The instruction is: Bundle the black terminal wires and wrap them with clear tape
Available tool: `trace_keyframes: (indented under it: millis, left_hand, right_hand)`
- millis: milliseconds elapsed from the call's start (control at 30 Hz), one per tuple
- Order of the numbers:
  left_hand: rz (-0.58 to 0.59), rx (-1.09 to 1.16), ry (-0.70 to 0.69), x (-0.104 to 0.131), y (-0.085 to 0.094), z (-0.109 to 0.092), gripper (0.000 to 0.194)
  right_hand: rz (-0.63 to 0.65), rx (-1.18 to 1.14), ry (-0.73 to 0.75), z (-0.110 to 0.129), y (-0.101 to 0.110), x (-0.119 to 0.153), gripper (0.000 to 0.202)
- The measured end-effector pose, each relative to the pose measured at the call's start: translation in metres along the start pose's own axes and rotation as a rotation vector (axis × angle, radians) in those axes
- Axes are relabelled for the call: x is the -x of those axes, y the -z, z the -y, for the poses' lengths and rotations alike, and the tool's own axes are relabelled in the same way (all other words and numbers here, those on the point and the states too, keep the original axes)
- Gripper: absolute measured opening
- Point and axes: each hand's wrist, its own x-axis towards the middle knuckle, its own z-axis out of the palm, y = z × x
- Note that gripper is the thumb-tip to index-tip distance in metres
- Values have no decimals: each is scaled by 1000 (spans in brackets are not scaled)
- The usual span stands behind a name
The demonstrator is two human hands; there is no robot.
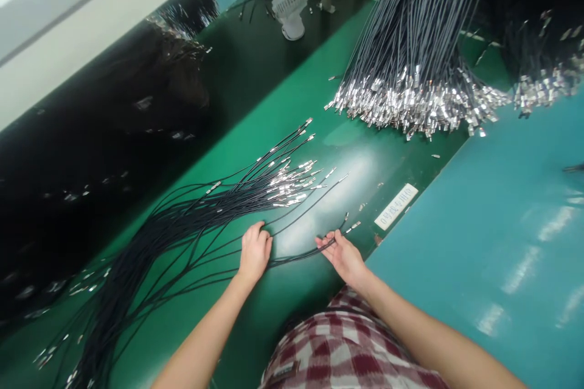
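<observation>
Black wires with shiny metal terminals (292, 185) lie in a loose bundle (150, 225) that bends from the lower left towards the middle of the green table. My right hand (344, 258) pinches a few of these wires just behind their terminal ends, which poke out past the fingertips. To its left, my left hand (254, 250) is closed with curled fingers over the same strands, which pass beneath it. Two more single wires (310, 206) run beside its fingertips. The left palm and the exact grip under it are hidden.
A thick sheaf of black wires (424, 24) with terminals hangs at the upper right, with another dark sheaf (547, 79) beside it. A white label (396, 206) is stuck near the green table's edge. A white brush-like piece (293, 6) lies at the back.
</observation>
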Motion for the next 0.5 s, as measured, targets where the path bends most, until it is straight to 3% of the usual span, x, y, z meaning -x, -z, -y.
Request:
trace_keyframes:
  millis: [133,233,367,500]
  left_hand:
    - [19,61,-23,1,-3,20,17]
    - [41,168,-62,9,-2,12,18]
    - [124,349,-165,55,10,-15,24]
    - [182,358,-136,108,20,-36,28]
  right_hand:
    - [-74,20,-9,3,-8,3,36]
    - [-117,52,-6,5,-20,6,37]
    - [-160,94,17,6,-32,7,31]
    - [-101,82,5,0,-31,8,31]
